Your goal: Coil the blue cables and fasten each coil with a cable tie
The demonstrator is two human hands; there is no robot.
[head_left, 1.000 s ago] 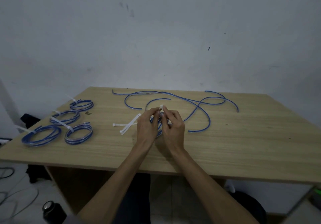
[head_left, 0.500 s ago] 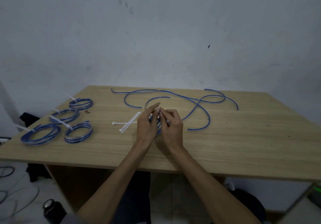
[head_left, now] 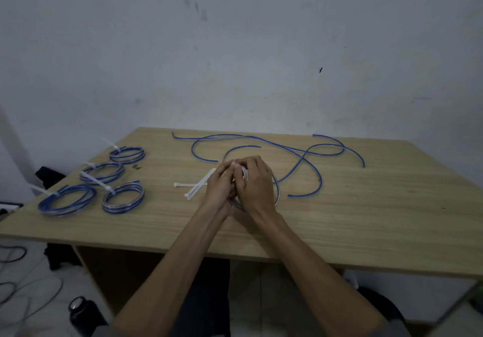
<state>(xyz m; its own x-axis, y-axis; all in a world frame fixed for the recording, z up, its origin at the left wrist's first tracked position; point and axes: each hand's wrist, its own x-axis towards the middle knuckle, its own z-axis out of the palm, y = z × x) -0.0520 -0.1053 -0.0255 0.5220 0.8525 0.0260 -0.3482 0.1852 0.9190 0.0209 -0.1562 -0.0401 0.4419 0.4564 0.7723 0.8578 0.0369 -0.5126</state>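
My left hand [head_left: 219, 185] and my right hand [head_left: 254, 183] meet over a blue cable coil [head_left: 276, 193] at the middle of the wooden table [head_left: 366, 219]. Both pinch a white cable tie [head_left: 244, 172] looped at the coil's top. Most of the coil is hidden under my hands. Loose blue cables [head_left: 300, 151] sprawl behind my hands. Several spare white cable ties [head_left: 194, 189] lie just left of my left hand.
Several tied blue coils lie at the table's left: one [head_left: 127, 154] at the back, one [head_left: 103, 172] in front of it, one [head_left: 66, 200] near the edge, one [head_left: 122, 200] beside it. A dark bottle [head_left: 82, 313] and grey cords are on the floor at left.
My hands have closed together over the coil's top. The right hand's fingers curled further over the tie, and the tie's upright tip no longer shows.
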